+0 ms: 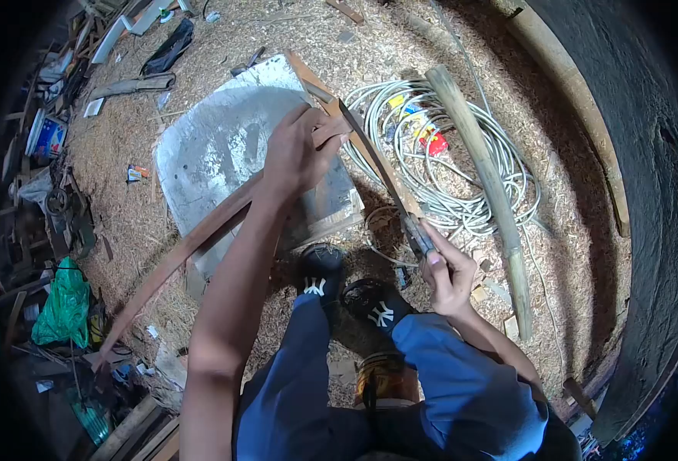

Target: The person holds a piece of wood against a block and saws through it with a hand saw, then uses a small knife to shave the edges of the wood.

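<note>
My left hand (299, 150) is closed around a long, narrow wooden strip (171, 260) near its upper end. The strip slants down to the lower left, passing under my forearm. My right hand (453, 278) grips the handle of a saw (376, 160). Its long dark blade runs up and away from me, crossing right at the strip's end beside my left fingers. Under the blade lies a flat wooden board (308, 75), along the right edge of a worn, grey-white panel (193, 154). My left fingertips are partly hidden behind the hand.
A coil of pale cable (462, 201) lies to the right, with a wooden pole (483, 157) across it. Sawdust covers the ground. My shoes (320, 269) stand just below the panel. At left are a green plastic bag (64, 303), a paint bucket (47, 137) and scrap.
</note>
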Motion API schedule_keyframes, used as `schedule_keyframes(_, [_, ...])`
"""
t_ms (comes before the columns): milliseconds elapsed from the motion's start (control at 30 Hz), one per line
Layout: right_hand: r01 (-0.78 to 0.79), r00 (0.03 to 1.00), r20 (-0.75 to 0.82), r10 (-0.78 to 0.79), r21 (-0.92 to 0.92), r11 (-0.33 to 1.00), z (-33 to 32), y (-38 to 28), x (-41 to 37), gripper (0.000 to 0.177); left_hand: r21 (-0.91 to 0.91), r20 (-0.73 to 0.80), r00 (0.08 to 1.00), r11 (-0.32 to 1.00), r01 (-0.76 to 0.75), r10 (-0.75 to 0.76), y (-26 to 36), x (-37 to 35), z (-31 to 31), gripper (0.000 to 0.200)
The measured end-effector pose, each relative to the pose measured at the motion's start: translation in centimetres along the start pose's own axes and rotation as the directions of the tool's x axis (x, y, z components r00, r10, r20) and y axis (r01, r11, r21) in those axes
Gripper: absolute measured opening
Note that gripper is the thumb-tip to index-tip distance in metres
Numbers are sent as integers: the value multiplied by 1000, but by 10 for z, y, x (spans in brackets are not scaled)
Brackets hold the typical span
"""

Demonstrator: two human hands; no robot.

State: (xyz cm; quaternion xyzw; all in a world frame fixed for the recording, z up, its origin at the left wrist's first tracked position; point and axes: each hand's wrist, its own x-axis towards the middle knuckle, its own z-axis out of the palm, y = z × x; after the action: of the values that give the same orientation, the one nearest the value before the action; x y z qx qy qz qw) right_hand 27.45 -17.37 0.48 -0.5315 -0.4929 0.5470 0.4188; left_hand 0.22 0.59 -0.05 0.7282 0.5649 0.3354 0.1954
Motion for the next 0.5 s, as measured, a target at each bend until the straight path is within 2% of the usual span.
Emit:
schedule_keyframes(33, [-1, 1000, 3, 1, 4, 1000, 2, 5, 1, 46, 0, 13, 1000, 1000, -9, 9, 1, -1, -1, 24])
schedule_keyframes(100, [125, 992, 3, -125, -11, 992, 6, 18, 8, 45, 7, 24, 1000, 1000, -16, 16, 1, -2, -4, 24])
schedule_keyframes(167, [121, 992, -26, -123, -74, 990, 24, 8, 46, 44, -52, 47, 996, 996, -69, 71, 0, -1, -3, 24])
schedule_keyframes(233, [-29, 999, -11, 30, 27, 999, 31, 5, 59, 44, -48, 55, 997, 997, -57, 60, 6, -1, -5, 24])
schedule_keyframes(267, [40, 999, -34, -39, 24, 999, 37, 4, 58, 45, -38, 58, 998, 999, -38, 40, 8, 0, -8, 24])
schedule_keyframes(367, [-14, 1000, -25, 16, 71, 997, 30, -6, 41, 46, -37, 50, 998, 999, -26, 28, 9, -1, -6, 25])
schedule_keyframes(400, [39, 999, -12, -39, 4, 999, 25, 5, 28, 46, -38, 51, 998, 999, -30, 32, 8, -1, -5, 25])
schedule_keyframes(500, [15, 1000, 3, -15, 54, 998, 9, 21, -6, 45, 3, 52, 998, 1000, -29, 29, 0, -1, -5, 24])
